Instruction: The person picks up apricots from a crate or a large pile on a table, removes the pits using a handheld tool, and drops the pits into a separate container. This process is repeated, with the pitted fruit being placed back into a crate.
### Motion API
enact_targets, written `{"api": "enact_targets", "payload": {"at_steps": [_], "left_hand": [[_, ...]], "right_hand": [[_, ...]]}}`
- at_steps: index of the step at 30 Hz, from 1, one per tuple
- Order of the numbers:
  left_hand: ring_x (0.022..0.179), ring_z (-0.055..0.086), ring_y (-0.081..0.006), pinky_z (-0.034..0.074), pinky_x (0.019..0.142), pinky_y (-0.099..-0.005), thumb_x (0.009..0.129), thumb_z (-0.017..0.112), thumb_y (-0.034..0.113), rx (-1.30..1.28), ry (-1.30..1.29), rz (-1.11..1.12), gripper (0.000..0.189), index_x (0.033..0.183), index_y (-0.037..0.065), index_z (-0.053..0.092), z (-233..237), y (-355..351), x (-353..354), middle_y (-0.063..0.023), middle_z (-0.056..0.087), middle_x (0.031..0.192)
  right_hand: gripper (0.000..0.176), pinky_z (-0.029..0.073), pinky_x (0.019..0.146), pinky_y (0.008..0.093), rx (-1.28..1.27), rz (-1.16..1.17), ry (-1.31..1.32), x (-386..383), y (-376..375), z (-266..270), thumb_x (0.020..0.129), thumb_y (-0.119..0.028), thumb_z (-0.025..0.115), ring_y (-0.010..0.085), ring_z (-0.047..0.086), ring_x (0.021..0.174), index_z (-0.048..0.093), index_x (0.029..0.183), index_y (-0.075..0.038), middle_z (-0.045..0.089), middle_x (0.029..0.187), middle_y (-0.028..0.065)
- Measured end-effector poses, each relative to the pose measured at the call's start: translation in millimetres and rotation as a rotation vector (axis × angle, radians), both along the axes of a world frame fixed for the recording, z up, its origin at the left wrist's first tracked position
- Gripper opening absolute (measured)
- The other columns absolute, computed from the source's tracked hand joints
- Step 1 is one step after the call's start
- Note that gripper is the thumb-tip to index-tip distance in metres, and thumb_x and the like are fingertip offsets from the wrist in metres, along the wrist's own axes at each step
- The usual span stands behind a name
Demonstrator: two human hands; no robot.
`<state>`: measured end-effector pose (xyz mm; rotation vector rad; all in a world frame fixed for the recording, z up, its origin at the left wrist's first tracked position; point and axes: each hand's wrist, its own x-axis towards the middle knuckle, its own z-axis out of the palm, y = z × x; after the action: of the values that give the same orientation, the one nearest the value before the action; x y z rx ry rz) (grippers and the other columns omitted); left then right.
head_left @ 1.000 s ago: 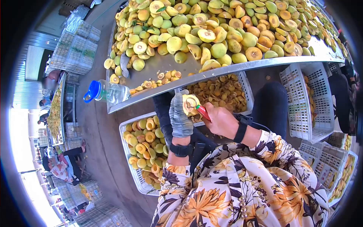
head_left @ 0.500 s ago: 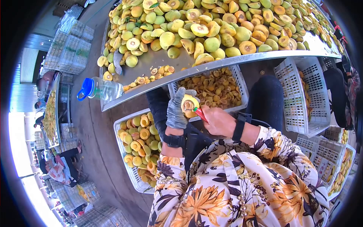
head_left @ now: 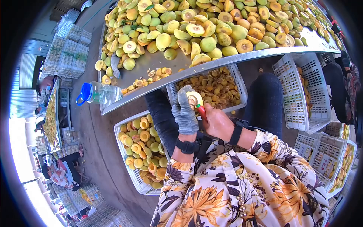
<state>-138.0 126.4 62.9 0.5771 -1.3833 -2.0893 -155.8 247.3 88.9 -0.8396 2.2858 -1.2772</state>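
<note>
One fruit half (head_left: 194, 99): right there in your gloved left hand (head_left: 184, 115), pale cut face showing, just on the near side of the table (head_left: 151, 65).
Left grip: closed on that half, your fingers supporting it from the left.
Right grip: your bare right hand (head_left: 219, 123) is wrapped around a red-handled tool (head_left: 202, 112), green collar close by the cut face; the tip is too small to make out.
Scrap crate (head_left: 244, 85): just beyond your hands, partly under the table's near edge, loaded with brownish-orange scraps.
Left crate (head_left: 130, 170): white, down on the ground, packed with yellow and green pieces, several of them hollowed.
Far pile (head_left: 211, 43): what a heap, green, yellow and orange, plenty of it cut open.
Table's left end: a blue-capped bottle (head_left: 109, 94) at the near corner, a grey cloth-like thing (head_left: 115, 67) farther back.
Right crate (head_left: 289, 104): white too, orange-yellow pieces inside.
</note>
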Motion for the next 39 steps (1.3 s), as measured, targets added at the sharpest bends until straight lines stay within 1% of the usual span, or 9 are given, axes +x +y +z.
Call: {"api": "enact_targets", "payload": {"at_steps": [9, 13, 15, 18, 24, 28, 30, 35, 39], "left_hand": [[0.063, 0.062, -0.022, 0.052, 0.06, -0.0302, 0.085, 0.051, 0.042, 0.314, -0.27, -0.566, 0.049, 0.09, -0.006, 0.058, 1.0, -49.2, -1.8, -0.0134, 0.062, 0.077], [0.072, 0.062, -0.0219, 0.053, 0.061, -0.0312, 0.085, 0.05, 0.043, 0.326, -0.151, -0.393, 0.047, 0.094, -0.003, 0.058, 24.2, -31.7, 7.8, -0.0137, 0.062, 0.083], [0.068, 0.062, -0.0204, 0.053, 0.056, -0.0308, 0.082, 0.061, 0.023, 0.515, -0.132, -0.388, 0.03, 0.1, -0.001, 0.057, 26.9, -29.5, 12.5, -0.0112, 0.063, 0.082], [0.067, 0.062, -0.0194, 0.053, 0.055, -0.0299, 0.079, 0.065, 0.021, 0.367, -0.118, -0.206, 0.022, 0.083, -0.001, 0.063, 16.9, -24.4, 13.1, -0.0107, 0.063, 0.078], [0.066, 0.061, -0.018, 0.051, 0.06, -0.0273, 0.08, 0.065, 0.018, 0.109, -0.068, -0.049, 0.022, 0.086, -0.003, 0.063, 19.8, -17.8, 8.7, -0.0115, 0.063, 0.077], [0.066, 0.061, -0.0181, 0.051, 0.061, -0.0277, 0.079, 0.065, 0.02, 0.191, -0.116, -0.377, 0.024, 0.085, -0.003, 0.063, 26.9, -34.6, 9.7, -0.0115, 0.063, 0.077], [0.066, 0.061, -0.0182, 0.052, 0.06, -0.0283, 0.08, 0.065, 0.021, 0.213, -0.08, -0.448, 0.025, 0.085, -0.003, 0.063, 27.8, -40.0, 11.0, -0.0117, 0.063, 0.077], [0.066, 0.062, -0.0196, 0.053, 0.053, -0.03, 0.079, 0.064, 0.026, 0.318, -0.021, -0.451, 0.028, 0.081, -0.002, 0.062, 16.1, -35.6, 11.9, -0.0128, 0.062, 0.074], [0.057, 0.061, -0.0242, 0.053, 0.05, -0.0332, 0.08, 0.06, 0.041, 0.347, -0.13, -0.128, 0.04, 0.089, 0.002, 0.056, -0.2, -28.3, 1.0, -0.0129, 0.061, 0.074]], "right_hand": [[0.024, 0.043, 0.052, 0.0433, 0.037, 0.248, 0.116, -9.7, 3.7, -11.1, 0.07, -0.004, 0.055, 0.0398, 0.056, 0.061, 0.044, 0.089, 0.004, 0.054, 0.062, 0.024], [0.023, 0.044, 0.052, 0.041, 0.0, 0.28, -0.011, -19.3, 7.6, -12.2, 0.07, -0.008, 0.058, 0.0384, 0.056, 0.06, 0.048, 0.089, 0.002, 0.055, 0.063, 0.0211], [0.022, 0.044, 0.052, 0.0409, -0.008, 0.273, 0.04, -18.2, 7.6, -12.5, 0.07, -0.008, 0.058, 0.0386, 0.056, 0.06, 0.049, 0.088, 0.002, 0.055, 0.063, 0.0218], [0.02, 0.044, 0.053, 0.0404, 0.005, 0.287, 0.043, -12.8, 5.3, -8.2, 0.071, -0.007, 0.057, 0.038, 0.057, 0.061, 0.049, 0.087, 0.002, 0.055, 0.063, 0.0218], [0.017, 0.044, 0.051, 0.0373, -0.2, 0.382, -0.315, -6.3, 0.0, -7.2, 0.073, -0.006, 0.054, 0.0278, 0.056, 0.052, 0.048, 0.087, 0.001, 0.052, 0.058, 0.0125], [0.014, 0.042, 0.044, 0.0323, -0.194, 0.406, -0.231, -12.3, -0.4, -2.1, 0.075, -0.006, 0.053, 0.0183, 0.05, 0.045, 0.048, 0.086, -0.001, 0.051, 0.061, 0.0078], [0.011, 0.038, 0.038, 0.0265, 0.031, 0.422, -0.825, -16.9, 1.8, 25.1, 0.078, -0.007, 0.052, 0.011, 0.044, 0.039, 0.048, 0.087, -0.002, 0.049, 0.062, 0.0045], [0.013, 0.033, 0.033, 0.022, -0.065, 0.393, -1.322, -12.8, -3.5, 15.8, 0.081, -0.005, 0.05, 0.0049, 0.036, 0.036, 0.047, 0.093, -0.004, 0.041, 0.055, -0.0011], [0.016, 0.03, 0.033, 0.0217, -0.266, 0.375, -1.655, -16.4, -3.4, 3.6, 0.083, -0.003, 0.049, 0.0037, 0.032, 0.035, 0.046, 0.098, -0.005, 0.037, 0.052, -0.0024]]}}
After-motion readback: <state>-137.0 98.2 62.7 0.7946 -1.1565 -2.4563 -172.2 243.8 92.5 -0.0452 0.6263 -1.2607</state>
